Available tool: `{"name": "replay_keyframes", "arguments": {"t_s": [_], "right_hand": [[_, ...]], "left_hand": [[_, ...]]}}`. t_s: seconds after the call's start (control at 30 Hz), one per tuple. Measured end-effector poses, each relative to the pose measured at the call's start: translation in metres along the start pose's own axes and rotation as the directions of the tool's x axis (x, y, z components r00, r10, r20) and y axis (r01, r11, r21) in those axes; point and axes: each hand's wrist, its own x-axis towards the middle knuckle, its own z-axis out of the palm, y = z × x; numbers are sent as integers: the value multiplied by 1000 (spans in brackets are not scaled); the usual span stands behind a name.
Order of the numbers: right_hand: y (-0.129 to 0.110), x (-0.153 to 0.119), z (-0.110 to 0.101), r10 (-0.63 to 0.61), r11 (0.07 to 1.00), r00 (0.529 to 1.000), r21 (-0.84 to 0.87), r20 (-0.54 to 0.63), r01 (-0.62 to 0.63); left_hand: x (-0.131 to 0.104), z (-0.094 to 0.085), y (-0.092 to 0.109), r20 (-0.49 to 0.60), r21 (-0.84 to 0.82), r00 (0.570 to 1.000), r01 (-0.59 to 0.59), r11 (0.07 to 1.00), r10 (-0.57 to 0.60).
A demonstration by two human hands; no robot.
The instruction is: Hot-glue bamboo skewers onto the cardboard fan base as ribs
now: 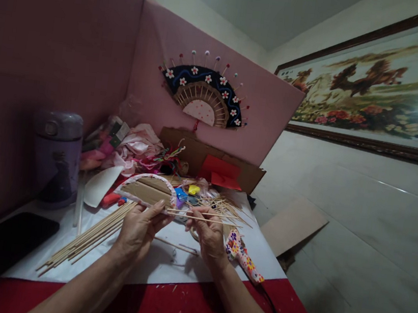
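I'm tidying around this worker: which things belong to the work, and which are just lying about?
Likely the work's:
half-round cardboard piece, in left hand
thin sticks, in right hand
stick bundle
corded floral tool

Apparently just about:
purple tumbler
black slab, perhaps a phone

A crowded craft table (191, 290), draped in red cloth and topped with a white sheet (140, 265), fills a corner of a tiled room that looks like a home put to use for handiwork. Thin wooden sticks (86, 238) lie beside pink cloth (141, 142), coloured cords (170, 156), red paper (222, 171) and a flower-patterned glue gun (244, 256) with a dark cord. A decorated fan (205, 94) hangs against a pink panel (266, 102) behind the clutter. The domestic touches are a purple drink bottle (56, 159), a dark phone (25, 235) and, on the pale wall (380, 199) at right, a framed picture of horses (372, 85).
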Motion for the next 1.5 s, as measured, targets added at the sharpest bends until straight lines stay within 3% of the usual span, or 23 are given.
{"name": "replay_keyframes", "arguments": {"t_s": [0.77, 1.5], "right_hand": [[-1, 3, -1, 3, 1000, 999, 3, -40, -3], [-1, 2, -2, 3, 1000, 1000, 6, 18, -3]], "left_hand": [[-1, 0, -1, 0, 65, 1000, 18, 998, -18], [7, -2, -5, -16, 99, 999, -32, 995, 34]]}}
